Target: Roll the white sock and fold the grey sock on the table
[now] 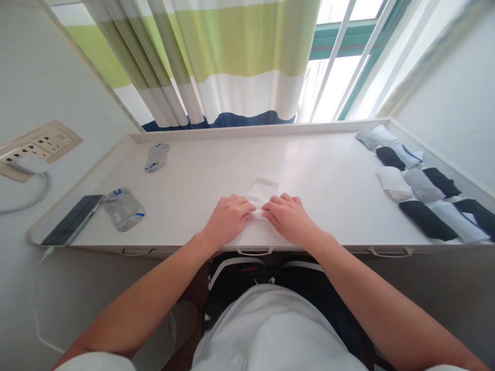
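Daylight from a window behind a green, white and navy striped curtain (232, 62) falls on a long, smooth white counter (328, 175) with a low raised rim. Near its front edge, at centre, lies a small white knitted sock (263, 190), flat, its cuff end pointing toward 12 o'clock. The left hand (228, 216) and right hand (288, 216) rest side by side on the sock's near end, fingers (242, 203) curled down and drawn together, pinching or pressing the fabric; how much cloth is caught beneath them cannot be told.

By its look the sock is very light, soft and limp, with a fine ribbed knit. It would sag if lifted by one corner and slide easily over the glossy counter, so it is best pinned flat or taken at an edge or at the cuff. Nothing about it seems fragile.

At 10 o'clock lies a grey sock with blue trim (157, 156); at 9 o'clock a folded grey sock with a blue label (124, 208) lies just beside a dark flat phone (72, 220) near the counter's edge. At 3 o'clock, well apart from the hands, are rows of folded socks in white, grey and black (423, 193). A beige wall socket panel (40, 144) sits on the left wall.
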### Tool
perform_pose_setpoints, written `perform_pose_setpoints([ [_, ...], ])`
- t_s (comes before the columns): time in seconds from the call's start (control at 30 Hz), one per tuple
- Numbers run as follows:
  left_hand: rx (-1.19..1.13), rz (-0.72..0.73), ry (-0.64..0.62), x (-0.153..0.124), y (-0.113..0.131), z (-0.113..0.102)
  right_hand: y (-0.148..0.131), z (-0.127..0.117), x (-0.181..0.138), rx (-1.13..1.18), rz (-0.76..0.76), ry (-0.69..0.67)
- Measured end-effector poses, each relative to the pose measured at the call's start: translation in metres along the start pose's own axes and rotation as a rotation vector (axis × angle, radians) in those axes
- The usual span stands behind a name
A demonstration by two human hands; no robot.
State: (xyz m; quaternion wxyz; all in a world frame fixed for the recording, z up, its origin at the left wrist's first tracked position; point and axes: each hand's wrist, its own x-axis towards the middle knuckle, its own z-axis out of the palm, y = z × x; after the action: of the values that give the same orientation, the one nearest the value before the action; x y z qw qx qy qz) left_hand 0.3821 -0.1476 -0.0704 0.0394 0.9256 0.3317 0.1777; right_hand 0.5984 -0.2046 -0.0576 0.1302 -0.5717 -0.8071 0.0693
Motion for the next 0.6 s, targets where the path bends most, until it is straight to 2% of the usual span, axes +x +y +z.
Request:
perform_pose_setpoints([
  [0.37,0.031,-0.175,-0.122,0.01,0.016,-0.006,0.004,0.006,-0.008,-0.034,0.024,0.092],
  [0.6,0.125,-0.151,-0.106,0.01,0.024,-0.013,0.005,0.004,0.0,-0.083,0.031,0.036],
])
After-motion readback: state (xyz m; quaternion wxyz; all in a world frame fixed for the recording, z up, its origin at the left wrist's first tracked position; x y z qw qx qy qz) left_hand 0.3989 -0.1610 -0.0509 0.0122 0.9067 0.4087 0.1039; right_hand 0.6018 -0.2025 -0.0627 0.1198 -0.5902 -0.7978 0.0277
